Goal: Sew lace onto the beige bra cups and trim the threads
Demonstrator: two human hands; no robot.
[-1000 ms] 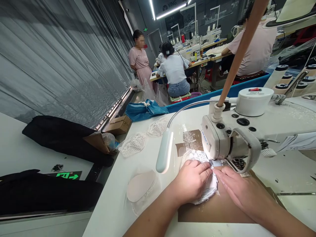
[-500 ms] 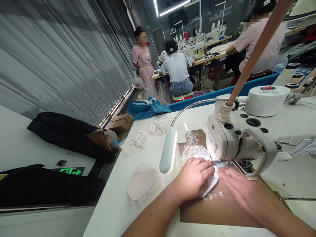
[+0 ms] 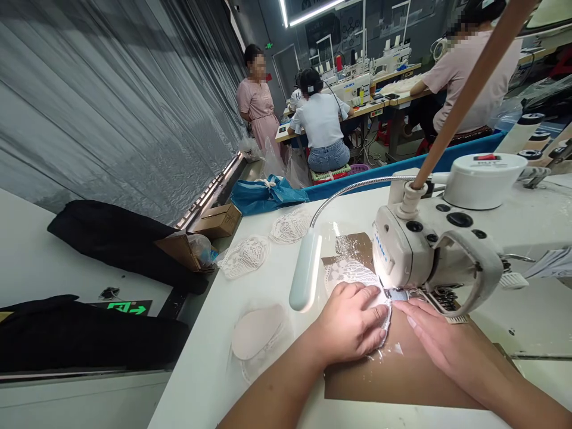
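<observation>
A white lace piece [image 3: 351, 272] lies on the brown sheet [image 3: 370, 381] beneath the head of a white sewing machine [image 3: 397, 256]. Spread over the lace, my left hand [image 3: 353, 322] presses it down with its fingers apart, close to the needle area. My right hand [image 3: 440, 339] rests flat on the brown sheet just right of the lace edge, its fingers stretched toward the presser area. The needle itself is too small to make out.
A lamp [image 3: 305, 271] on a bent metal neck stands left of the machine. Lace cups [image 3: 245, 256] and a beige oval pad [image 3: 257, 333] lie on the white table [image 3: 201, 357]. Behind a blue cloth [image 3: 268, 195], a person [image 3: 324, 122] sits at another machine; others are nearby.
The lace under my left hand has turned and shifted slightly, with its edge now more upright beside the fingers. Both hands have moved only a little.
</observation>
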